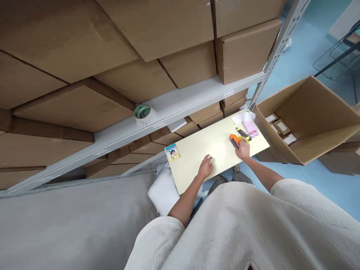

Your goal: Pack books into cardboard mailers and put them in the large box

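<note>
My right hand [243, 150] grips an orange tape dispenser [234, 139] with a yellowish tape roll on it, near the right end of a pale yellow tabletop [194, 150]. My left hand [206, 167] is empty over the middle of the tabletop, near its front edge, with fingers slightly bent and apart. Whether it touches the surface I cannot tell. At the left end lies a small colourful booklet [172, 152] with a blue-topped cover. Beyond the dispenser are a dark, yellow-edged item [242, 132] and a blurred-out pink item [251, 128].
Cardboard boxes [180, 63] fill the grey metal shelves [197, 92] ahead. A green-cored tape roll [143, 111] sits on the shelf ledge. To the right, a large open carton [309, 108] holds several small boxes. A white padded bundle [163, 193] is by the table's left end.
</note>
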A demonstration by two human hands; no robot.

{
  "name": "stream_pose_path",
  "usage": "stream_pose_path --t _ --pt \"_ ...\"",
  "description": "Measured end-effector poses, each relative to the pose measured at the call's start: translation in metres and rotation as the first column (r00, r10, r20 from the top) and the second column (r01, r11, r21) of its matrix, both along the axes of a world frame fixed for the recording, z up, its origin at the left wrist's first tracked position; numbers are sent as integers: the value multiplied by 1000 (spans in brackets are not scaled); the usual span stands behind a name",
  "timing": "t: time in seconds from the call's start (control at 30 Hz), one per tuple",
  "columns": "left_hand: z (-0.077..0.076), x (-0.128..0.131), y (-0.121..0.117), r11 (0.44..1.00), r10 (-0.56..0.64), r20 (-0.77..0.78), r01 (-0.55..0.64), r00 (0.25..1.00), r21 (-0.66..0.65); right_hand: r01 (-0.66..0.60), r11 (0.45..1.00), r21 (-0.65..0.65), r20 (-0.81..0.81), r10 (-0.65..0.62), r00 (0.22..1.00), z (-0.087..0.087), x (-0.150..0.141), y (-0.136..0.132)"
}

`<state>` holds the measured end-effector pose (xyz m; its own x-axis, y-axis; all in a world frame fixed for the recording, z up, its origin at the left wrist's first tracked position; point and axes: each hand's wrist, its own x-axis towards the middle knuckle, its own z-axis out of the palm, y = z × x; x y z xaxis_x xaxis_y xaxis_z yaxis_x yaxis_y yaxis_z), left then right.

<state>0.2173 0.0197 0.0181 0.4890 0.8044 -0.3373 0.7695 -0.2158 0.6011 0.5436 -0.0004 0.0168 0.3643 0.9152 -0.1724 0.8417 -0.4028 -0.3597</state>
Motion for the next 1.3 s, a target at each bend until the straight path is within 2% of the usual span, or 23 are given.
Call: stream_pose_path --t 0.27,0.4,0.57,0.7,0.8,0.93,1.1,1.3 --pt "3 11 1 1000 9 -14 -9 1000 -10 57 994 -98 -21 -59 998 -5 3 -1" --pt "6 13 4 999 36 2 -36 999 2 48 998 -38 -35 -49 998 -3 8 -3" --pt "10 12 16 984 173 31 -174 984 46 -60 995 84 -12 61 998 9 20 3" --pt "14 10 24 944 306 99 -316 947 97 -187 973 135 39 183 982 27 24 29" --pt "18 6 21 903 393 152 -412 907 122 -326 925 196 61 321 945 39 18 54" --pt "21 -5 2 825 515 205 -546 832 144 -514 827 227 62 514 855 49 -7 80" --pt "21 -36 -37 705 654 247 -694 715 145 -666 707 239 22 681 732 60 -62 94" --pt "20 -93 -88 567 765 277 -812 582 138 -786 572 237 5 808 589 70 -142 91"
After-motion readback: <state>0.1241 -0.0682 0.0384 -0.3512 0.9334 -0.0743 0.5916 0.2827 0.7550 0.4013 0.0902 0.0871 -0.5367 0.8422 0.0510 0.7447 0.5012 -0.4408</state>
